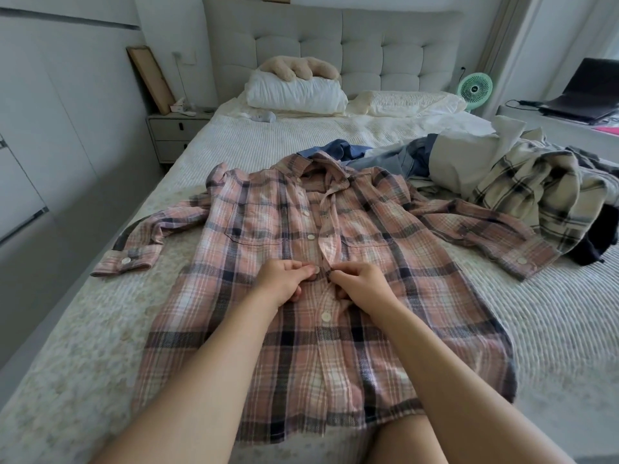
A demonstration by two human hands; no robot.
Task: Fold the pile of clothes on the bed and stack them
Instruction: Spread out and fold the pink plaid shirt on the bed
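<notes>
Near the bed's (100, 329) front edge, the left hand (281, 279) and right hand (360, 283) pinch the plaid shirt's (385, 329) placket together at a button, which may slip and leave the front crooked.

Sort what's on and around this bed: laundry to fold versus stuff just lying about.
To fold: pink plaid shirt, held at its placket by the left hand and right hand; clothes pile.
Lying about: white pillow, plush toy, green fan, laptop.
</notes>
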